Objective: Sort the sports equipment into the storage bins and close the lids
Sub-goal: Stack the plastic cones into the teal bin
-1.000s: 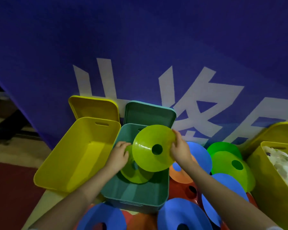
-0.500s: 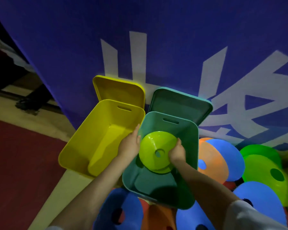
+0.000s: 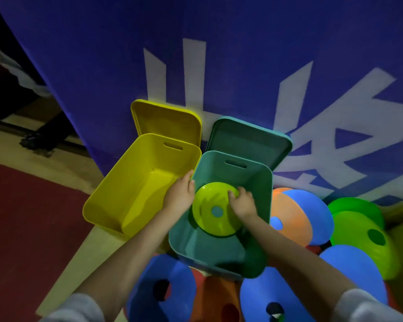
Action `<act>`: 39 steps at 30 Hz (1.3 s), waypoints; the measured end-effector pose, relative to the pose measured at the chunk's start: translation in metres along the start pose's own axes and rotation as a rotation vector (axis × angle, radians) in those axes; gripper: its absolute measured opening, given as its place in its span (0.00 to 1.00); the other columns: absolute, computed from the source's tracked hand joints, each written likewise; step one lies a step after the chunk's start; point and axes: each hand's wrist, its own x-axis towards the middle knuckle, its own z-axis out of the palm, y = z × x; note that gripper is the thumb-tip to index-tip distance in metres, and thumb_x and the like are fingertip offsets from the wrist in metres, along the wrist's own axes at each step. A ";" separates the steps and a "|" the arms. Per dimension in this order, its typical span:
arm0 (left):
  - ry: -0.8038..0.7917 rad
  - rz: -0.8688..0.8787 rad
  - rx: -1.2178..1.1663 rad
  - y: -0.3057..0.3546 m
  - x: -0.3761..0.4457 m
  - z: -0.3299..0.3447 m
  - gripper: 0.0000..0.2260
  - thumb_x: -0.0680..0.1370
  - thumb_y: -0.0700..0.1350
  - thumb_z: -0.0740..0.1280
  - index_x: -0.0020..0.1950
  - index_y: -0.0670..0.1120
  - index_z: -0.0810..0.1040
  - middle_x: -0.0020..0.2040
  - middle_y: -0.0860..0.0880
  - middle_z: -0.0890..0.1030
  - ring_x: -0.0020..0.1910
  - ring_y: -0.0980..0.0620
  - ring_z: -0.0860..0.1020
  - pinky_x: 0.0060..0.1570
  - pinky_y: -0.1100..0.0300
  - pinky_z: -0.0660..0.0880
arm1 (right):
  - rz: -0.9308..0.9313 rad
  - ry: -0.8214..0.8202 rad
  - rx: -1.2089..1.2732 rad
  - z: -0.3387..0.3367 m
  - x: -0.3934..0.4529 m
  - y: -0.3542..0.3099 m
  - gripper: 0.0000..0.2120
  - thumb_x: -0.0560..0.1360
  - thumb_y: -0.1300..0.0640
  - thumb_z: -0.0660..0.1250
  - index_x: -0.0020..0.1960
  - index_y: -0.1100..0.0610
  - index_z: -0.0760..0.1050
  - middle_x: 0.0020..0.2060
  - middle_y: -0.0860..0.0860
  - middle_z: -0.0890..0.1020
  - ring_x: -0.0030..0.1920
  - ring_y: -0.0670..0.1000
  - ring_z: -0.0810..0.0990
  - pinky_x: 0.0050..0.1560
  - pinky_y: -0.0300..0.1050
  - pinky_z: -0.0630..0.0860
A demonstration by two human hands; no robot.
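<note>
Head view showed both hands inside the teal bin. The right hand gripped the green cone; the left hand lay open against its edge. Let go crooked, the cone might sit tilted and block the lid.

Two open bins: one yellow, one teal; two hands.
</note>
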 end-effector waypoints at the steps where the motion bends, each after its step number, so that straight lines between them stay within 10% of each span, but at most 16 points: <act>1: 0.038 0.037 0.042 0.003 -0.004 -0.003 0.19 0.82 0.46 0.56 0.73 0.46 0.66 0.63 0.41 0.75 0.59 0.41 0.74 0.56 0.49 0.72 | -0.079 -0.003 0.067 -0.013 -0.009 -0.004 0.23 0.80 0.51 0.60 0.70 0.61 0.66 0.64 0.64 0.72 0.66 0.62 0.70 0.65 0.49 0.65; 5: 0.167 0.247 0.131 0.022 -0.032 -0.011 0.16 0.79 0.41 0.61 0.66 0.44 0.73 0.59 0.41 0.76 0.59 0.41 0.72 0.59 0.49 0.69 | -0.354 0.094 0.325 -0.083 -0.066 0.016 0.16 0.79 0.58 0.63 0.66 0.57 0.73 0.59 0.53 0.78 0.58 0.50 0.76 0.60 0.40 0.70; 11: 0.087 0.420 -0.124 0.068 -0.118 0.001 0.15 0.76 0.44 0.59 0.59 0.47 0.78 0.54 0.46 0.78 0.53 0.49 0.76 0.52 0.55 0.74 | -0.137 0.352 0.442 -0.136 -0.139 0.137 0.20 0.69 0.42 0.57 0.57 0.48 0.75 0.49 0.53 0.82 0.49 0.55 0.81 0.50 0.55 0.77; 19: 0.011 0.056 -0.583 0.076 -0.235 0.029 0.11 0.80 0.39 0.60 0.50 0.52 0.80 0.36 0.54 0.79 0.32 0.60 0.74 0.34 0.67 0.71 | -0.008 0.235 0.088 -0.085 -0.211 0.244 0.20 0.75 0.58 0.66 0.66 0.61 0.72 0.56 0.62 0.76 0.59 0.63 0.73 0.55 0.53 0.70; 27: -0.044 -0.372 -0.273 0.013 -0.322 0.089 0.08 0.79 0.39 0.63 0.55 0.43 0.80 0.55 0.45 0.82 0.57 0.47 0.78 0.55 0.58 0.72 | 0.055 0.008 0.094 -0.066 -0.210 0.242 0.29 0.75 0.61 0.64 0.73 0.60 0.59 0.63 0.61 0.74 0.59 0.64 0.76 0.50 0.53 0.73; 39: 0.091 -0.217 -0.420 0.118 -0.308 0.099 0.16 0.79 0.39 0.60 0.68 0.46 0.70 0.49 0.48 0.78 0.49 0.46 0.76 0.48 0.53 0.71 | -0.132 0.212 0.281 -0.170 -0.239 0.263 0.26 0.70 0.57 0.56 0.68 0.60 0.68 0.54 0.63 0.80 0.52 0.64 0.79 0.44 0.49 0.69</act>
